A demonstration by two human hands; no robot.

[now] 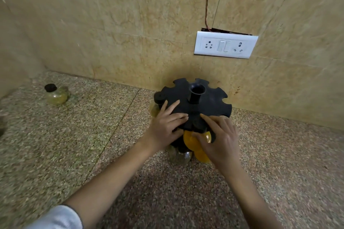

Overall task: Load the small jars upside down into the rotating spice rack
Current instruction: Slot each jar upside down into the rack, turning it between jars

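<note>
Left hand lies spread, fingers flat on the black spice rack. Right hand pinches a yellow jar beneath the rack's rim.

Matt black plastic on the rack, smooth, with a dull sheen along the top disc and centre tube. Clear glossy jars: one with yellow-orange contents under the rim, a paler one below, another with a black ridged cap off to the left. Speckled polished stone on the tabletop, faintly reflective. Glazed beige marbled tiles on the wall, smooth, stained near the base. Glossy white plastic switch plate. Soft pale cloth sleeve. Bare skin on both hands.
</note>
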